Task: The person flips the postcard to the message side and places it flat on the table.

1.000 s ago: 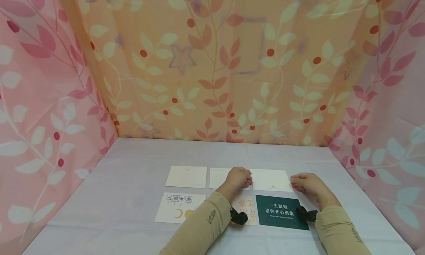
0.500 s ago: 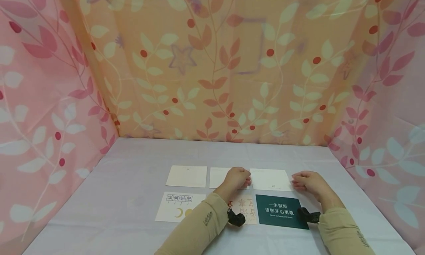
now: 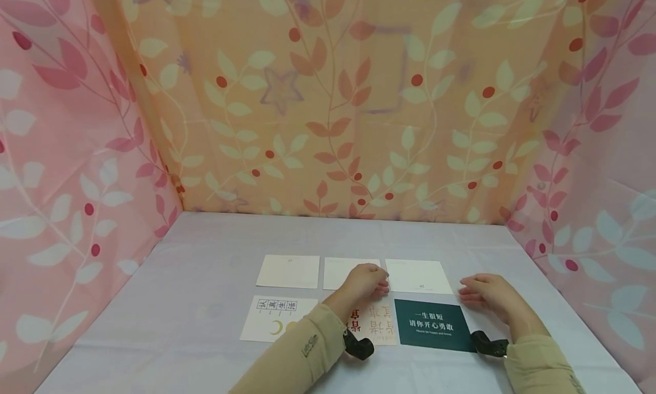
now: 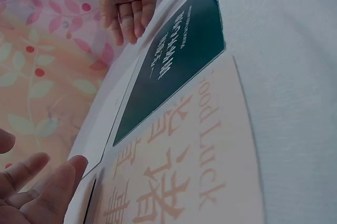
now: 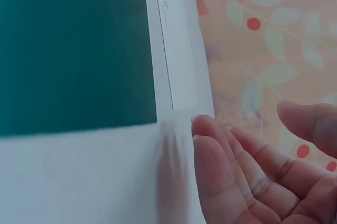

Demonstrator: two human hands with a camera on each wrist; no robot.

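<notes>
Six postcards, face up or blank side up, lie in two rows. My left hand (image 3: 363, 284) hovers with relaxed fingers over the back middle white card (image 3: 338, 273), fingertips near the left edge of the back right white card (image 3: 417, 275). Off that card's right edge is my right hand (image 3: 489, 294), its fingers loosely bent and holding nothing. In the front row, a green card with white lettering (image 3: 433, 324) lies flat below the right white card. Beside it, a pale card with orange characters and "Good Luck" (image 4: 174, 176) is partly hidden by my left forearm in the head view.
At the left, a blank white card (image 3: 287, 271) lies behind a card with a yellow moon (image 3: 261, 320), partly covered by my left sleeve. A white cloth (image 3: 154, 303) covers the table. Leaf-patterned curtains (image 3: 333, 98) stand at the back and both sides.
My right hand has moved right and toward me, away from the back right white card. My left hand has shifted slightly toward me. The cards stay in place.
</notes>
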